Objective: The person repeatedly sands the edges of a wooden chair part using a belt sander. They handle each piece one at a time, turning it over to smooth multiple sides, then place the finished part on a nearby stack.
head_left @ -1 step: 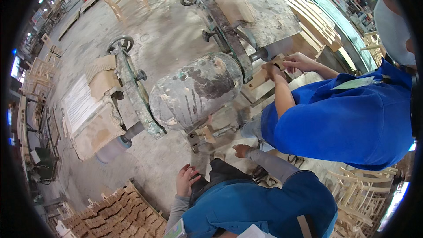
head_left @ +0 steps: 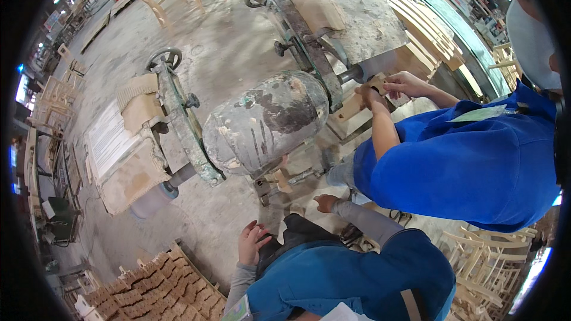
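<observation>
My left hand (head_left: 252,242) hangs in front of my dark trousers, its fingers loosely apart and nothing in them. Nearer the machine, my right hand (head_left: 325,203) has its fingers curled in, with no object showing in it. Both hands are apart from the grinding machine (head_left: 266,122), whose grey, paint-worn motor housing lies beyond them. At the right, a co-worker in blue holds a small wooden piece (head_left: 377,82) with both hands against the spinning sanding drum (head_left: 383,64).
A second drum (head_left: 151,201) sits at the machine's left end, below a cardboard-covered rest (head_left: 134,181). Stacked brown wooden pieces (head_left: 157,288) stand at the lower left. Wooden chair frames (head_left: 488,255) crowd the lower right. Long wooden slats (head_left: 425,24) lie behind the co-worker's drum.
</observation>
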`<act>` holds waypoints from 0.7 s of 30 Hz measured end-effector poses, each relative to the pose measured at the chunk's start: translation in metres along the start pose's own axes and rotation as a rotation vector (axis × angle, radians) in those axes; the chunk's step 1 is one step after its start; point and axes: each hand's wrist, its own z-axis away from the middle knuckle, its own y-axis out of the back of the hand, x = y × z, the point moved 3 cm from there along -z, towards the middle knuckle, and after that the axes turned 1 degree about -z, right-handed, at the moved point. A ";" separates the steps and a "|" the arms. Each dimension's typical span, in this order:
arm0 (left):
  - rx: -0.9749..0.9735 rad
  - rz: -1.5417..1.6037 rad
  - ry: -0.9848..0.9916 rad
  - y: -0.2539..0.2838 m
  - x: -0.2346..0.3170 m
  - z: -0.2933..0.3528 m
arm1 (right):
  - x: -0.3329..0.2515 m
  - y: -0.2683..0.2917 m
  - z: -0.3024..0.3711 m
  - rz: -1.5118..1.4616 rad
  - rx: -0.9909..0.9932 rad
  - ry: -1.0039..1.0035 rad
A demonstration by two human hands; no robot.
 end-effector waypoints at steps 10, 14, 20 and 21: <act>0.216 0.131 -0.141 0.024 -0.016 0.045 | 0.020 -0.037 -0.055 0.226 -0.083 0.100; 0.344 0.194 -0.129 0.046 -0.042 0.077 | -0.040 -0.015 -0.057 0.242 -0.125 0.272; 0.292 0.203 -0.074 0.046 -0.060 0.076 | -0.051 0.002 -0.027 0.188 0.094 0.408; 0.287 0.190 -0.071 0.046 -0.060 0.073 | -0.044 0.002 -0.024 0.117 0.100 0.343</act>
